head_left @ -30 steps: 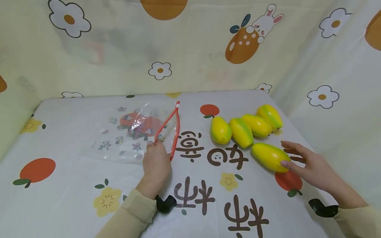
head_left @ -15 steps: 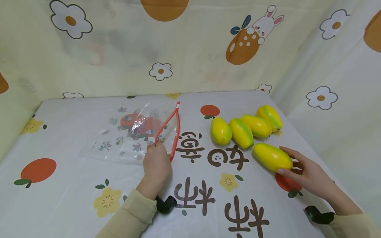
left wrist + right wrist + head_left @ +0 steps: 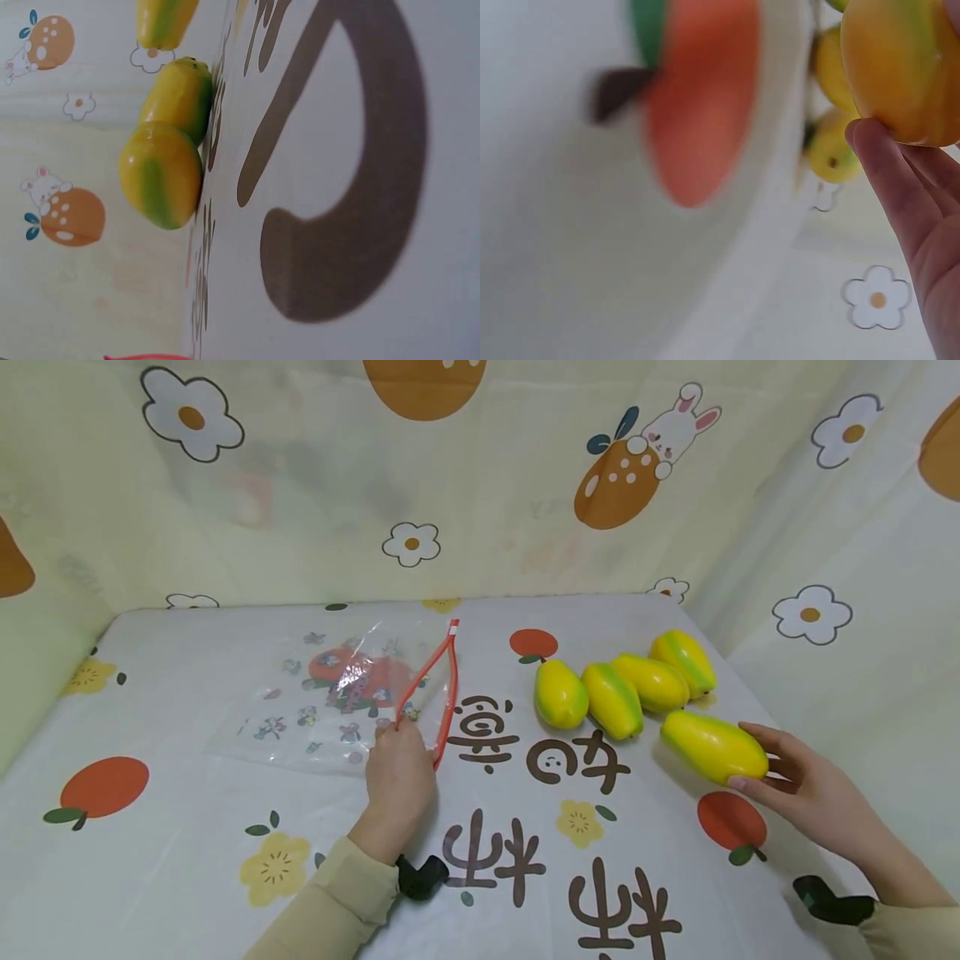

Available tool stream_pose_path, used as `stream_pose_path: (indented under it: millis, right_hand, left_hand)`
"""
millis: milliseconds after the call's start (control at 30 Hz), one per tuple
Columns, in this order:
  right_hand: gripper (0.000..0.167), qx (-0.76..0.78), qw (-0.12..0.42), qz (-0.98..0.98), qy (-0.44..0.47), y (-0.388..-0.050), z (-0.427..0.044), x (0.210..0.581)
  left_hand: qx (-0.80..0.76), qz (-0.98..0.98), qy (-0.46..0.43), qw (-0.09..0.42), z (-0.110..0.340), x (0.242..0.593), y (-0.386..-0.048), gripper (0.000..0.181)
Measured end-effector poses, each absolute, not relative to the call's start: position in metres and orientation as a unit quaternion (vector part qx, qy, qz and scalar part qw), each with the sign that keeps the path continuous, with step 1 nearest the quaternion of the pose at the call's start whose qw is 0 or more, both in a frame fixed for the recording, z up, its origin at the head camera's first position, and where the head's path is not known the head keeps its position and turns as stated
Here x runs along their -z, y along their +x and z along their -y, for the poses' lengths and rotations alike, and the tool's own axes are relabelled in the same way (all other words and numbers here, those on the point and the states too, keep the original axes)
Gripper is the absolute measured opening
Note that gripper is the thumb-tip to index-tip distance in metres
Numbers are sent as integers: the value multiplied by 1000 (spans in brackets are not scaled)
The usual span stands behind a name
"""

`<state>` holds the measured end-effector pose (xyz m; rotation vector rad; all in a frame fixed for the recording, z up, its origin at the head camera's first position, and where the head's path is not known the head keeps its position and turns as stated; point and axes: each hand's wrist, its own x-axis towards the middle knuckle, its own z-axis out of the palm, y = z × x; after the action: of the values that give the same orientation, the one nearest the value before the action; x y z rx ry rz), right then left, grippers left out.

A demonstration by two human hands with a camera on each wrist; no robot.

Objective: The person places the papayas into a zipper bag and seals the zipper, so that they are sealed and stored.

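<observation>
Nearest are two puffy beige sleeves [image 3: 322, 902], with a small black device [image 3: 422, 877] at the left wrist and another black device [image 3: 832, 900] at the right. The left hand [image 3: 401, 768] pinches the rim of a clear plastic bag printed with small colourful figures [image 3: 337, 702], its fingers curled over the red edging [image 3: 448, 718]. The bag lies flat on the bench [image 3: 187, 860], its mouth towards the right and the two red strips parted below the white-marked top corner.

The right hand [image 3: 817, 797] grips a smooth, oblong yellow fruit with a faint green tinge [image 3: 712, 745], thumb on the near side and fingers round its right end. Just beyond that fruit, four similar yellow-and-green fruits [image 3: 611, 700] sit close together in a slanting row, well apart from the bag. The white bench covering carries printed apples, flowers and brown characters (upside down in the head view). Behind everything hangs a pale cream curtain [image 3: 315, 502] patterned with white flowers and a rabbit hugging an orange-brown fruit.
</observation>
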<state>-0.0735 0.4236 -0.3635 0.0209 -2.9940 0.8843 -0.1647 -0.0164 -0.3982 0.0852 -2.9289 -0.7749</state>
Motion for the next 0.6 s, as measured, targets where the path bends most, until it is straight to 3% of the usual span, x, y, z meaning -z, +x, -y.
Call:
stream_pose_path:
  millis: [367, 600]
  right_hand:
    - [69, -275, 75, 957, 53, -110, -412, 315]
    - [70, -276, 72, 955, 85, -137, -383, 297]
  left_hand:
    - [250, 966, 38, 58, 16, 399, -165, 60]
    - [244, 967, 36, 67, 14, 398, -166, 60]
